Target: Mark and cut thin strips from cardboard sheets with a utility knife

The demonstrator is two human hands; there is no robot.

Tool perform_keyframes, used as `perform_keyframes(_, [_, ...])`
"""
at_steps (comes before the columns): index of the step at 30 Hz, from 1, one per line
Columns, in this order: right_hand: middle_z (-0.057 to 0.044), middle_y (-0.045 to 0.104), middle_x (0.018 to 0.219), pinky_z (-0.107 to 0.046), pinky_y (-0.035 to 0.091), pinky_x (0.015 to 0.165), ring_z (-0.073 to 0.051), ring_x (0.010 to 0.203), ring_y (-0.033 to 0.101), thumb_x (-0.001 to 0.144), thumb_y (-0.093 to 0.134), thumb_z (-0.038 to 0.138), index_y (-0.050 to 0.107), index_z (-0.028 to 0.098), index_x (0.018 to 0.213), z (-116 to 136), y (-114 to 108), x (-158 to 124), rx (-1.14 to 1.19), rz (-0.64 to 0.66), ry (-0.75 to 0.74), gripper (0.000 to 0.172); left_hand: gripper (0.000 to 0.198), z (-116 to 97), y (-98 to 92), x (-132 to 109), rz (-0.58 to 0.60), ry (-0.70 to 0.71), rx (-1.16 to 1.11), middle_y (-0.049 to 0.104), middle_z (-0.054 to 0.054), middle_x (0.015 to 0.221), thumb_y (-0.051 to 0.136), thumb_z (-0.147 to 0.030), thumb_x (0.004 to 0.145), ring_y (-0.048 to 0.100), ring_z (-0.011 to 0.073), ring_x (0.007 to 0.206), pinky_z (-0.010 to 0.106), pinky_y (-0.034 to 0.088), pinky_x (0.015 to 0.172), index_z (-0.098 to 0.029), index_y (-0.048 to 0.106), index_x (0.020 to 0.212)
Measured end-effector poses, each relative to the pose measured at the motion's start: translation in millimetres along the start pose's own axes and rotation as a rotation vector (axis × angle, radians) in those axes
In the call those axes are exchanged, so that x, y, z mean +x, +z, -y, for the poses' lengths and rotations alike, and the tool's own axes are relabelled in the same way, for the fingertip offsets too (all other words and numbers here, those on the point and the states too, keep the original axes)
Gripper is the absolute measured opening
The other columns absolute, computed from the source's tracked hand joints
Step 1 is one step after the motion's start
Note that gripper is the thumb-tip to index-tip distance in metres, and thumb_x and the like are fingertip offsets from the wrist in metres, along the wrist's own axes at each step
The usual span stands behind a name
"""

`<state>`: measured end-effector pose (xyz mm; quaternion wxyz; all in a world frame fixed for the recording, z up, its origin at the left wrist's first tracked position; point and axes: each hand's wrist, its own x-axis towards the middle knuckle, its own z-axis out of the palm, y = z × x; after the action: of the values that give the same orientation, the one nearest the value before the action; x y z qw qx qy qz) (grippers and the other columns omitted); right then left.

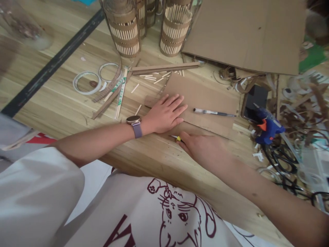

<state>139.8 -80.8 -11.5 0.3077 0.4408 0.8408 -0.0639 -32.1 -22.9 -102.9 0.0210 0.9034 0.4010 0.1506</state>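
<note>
My left hand (166, 115) lies flat with fingers spread on the left part of a brown cardboard sheet (210, 92). A watch is on that wrist. My right hand (203, 145) is closed round a utility knife (178, 138), of which a yellow front end and a thin metal tip show; the rest is hidden in the fist. Its tip points left, by a narrow cardboard strip (196, 129) along the sheet's near edge. A pen (214, 112) rests on the sheet, right of my left fingers.
Farther back stand lantern-like cylinders (176, 31) of sticks and cardboard bands. A large cardboard panel (244, 34) lies behind the sheet. On the right are a phone (254, 101), a blue glue gun (269, 128) and scraps. Tape rolls (86, 83) and wrapped chopsticks (121, 92) lie left.
</note>
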Motion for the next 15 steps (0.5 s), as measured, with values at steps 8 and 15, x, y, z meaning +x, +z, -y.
perform_keyframes(8, [-0.010, 0.074, 0.076, -0.027, 0.022, 0.045, -0.020, 0.064, 0.069, 0.103, 0.038, 0.022, 0.063, 0.015, 0.106, 2.9, -1.3, 1.3, -0.067, -0.033, -0.061, 0.026, 0.054, 0.1, 2.9, -0.7, -0.015, 0.007, 0.003, 0.041, 0.023, 0.157, 0.041, -0.042, 0.105, 0.037, 0.0362, 0.147, 0.057, 0.030, 0.117, -0.009, 0.049, 0.147])
perform_keyframes(15, [-0.010, 0.075, 0.079, -0.027, 0.024, 0.045, -0.021, 0.069, 0.072, 0.096, 0.042, 0.008, 0.061, 0.015, 0.103, 1.8, -9.4, 0.4, -0.107, 0.020, -0.097, 0.022, 0.055, 3.1, 4.2, -1.2, 0.002, 0.021, -0.004, 0.040, 0.023, 0.158, 0.039, -0.043, 0.105, 0.035, 0.0358, 0.148, 0.057, 0.028, 0.118, -0.009, 0.048, 0.148])
